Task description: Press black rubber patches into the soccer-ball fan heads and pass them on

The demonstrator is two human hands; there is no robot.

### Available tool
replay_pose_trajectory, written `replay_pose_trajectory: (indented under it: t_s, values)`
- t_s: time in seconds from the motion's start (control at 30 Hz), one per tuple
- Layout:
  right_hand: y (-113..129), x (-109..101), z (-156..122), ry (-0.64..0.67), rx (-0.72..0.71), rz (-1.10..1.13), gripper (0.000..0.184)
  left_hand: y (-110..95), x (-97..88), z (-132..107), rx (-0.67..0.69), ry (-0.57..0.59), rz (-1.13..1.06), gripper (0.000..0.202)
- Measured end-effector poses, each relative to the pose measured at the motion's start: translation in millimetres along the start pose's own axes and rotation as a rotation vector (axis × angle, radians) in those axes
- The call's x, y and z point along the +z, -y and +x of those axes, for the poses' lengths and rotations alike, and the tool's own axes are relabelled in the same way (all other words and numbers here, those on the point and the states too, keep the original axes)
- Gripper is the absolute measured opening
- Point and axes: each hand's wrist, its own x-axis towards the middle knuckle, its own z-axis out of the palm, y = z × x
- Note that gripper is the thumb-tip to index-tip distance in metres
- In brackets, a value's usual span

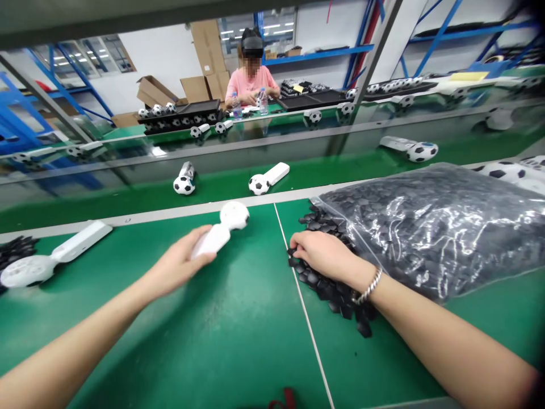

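Observation:
My left hand is closed around the white handle of a soccer-ball-headed device, held above the green mat with its round head pointing away to the upper right. At the edge of a pile of small black plastic pieces, my right hand has its fingers pinched together on a black piece. The pile spills from the mouth of a clear plastic bag full of the same black pieces. A silver bracelet circles my right wrist.
Another white device lies at left near more black pieces. Beyond the mat's edge, a green conveyor belt carries several ball-headed devices, including a white one. Across it sits a person in a pink shirt, beside water bottles.

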Motion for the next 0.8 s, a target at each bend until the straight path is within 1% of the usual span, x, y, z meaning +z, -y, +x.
replay_pose_trajectory:
  t_s: [0.07,0.1,0.17,0.2,0.27,0.37,0.43,0.5,0.57,0.63,0.7,0.8]
  values:
    - [-1.0,-1.0,0.5,0.000,-0.002,0.002,0.007,-12.6,15.0,-27.6,0.040,0.079,0.027,0.054]
    - [-1.5,-1.4,0.5,-0.003,-0.003,0.002,0.006,-17.9,20.7,-36.0,0.052,0.109,0.048,0.054]
    - [-2.2,-1.5,0.1,-0.006,-0.001,0.012,0.005,-27.0,26.7,-42.6,0.069,0.148,0.097,0.056]
    - [-2.3,-1.2,-0.1,-0.006,0.000,0.022,0.006,-31.1,27.3,-41.6,0.079,0.151,0.118,0.058]
    - [-1.8,0.4,-0.1,-0.009,-0.004,0.043,0.012,-39.3,26.2,-34.1,0.120,0.116,0.133,0.065]
    - [-0.2,4.1,1.9,-0.032,-0.026,0.064,0.012,-51.9,27.0,-16.3,0.225,0.047,0.069,0.074]
    - [0.3,6.4,3.8,-0.043,-0.040,0.086,0.008,-58.3,32.3,-4.4,0.288,0.052,0.014,0.073]
    - [0.5,7.4,4.5,-0.042,-0.059,0.137,0.005,-61.7,39.7,5.0,0.318,0.065,-0.022,0.068]
    - [1.3,6.4,2.9,-0.049,-0.084,0.217,0.004,-62.4,46.1,10.5,0.311,0.063,-0.043,0.065]
    - [4.2,3.5,-0.7,-0.087,-0.126,0.312,0.003,-61.8,49.7,11.9,0.287,0.052,-0.058,0.065]
    - [9.4,0.0,-5.1,-0.114,-0.183,0.423,0.011,-61.2,51.0,10.4,0.269,0.043,-0.068,0.065]
    - [17.8,-3.4,-10.7,-0.094,-0.233,0.622,0.017,-60.9,51.7,6.9,0.250,0.038,-0.087,0.063]
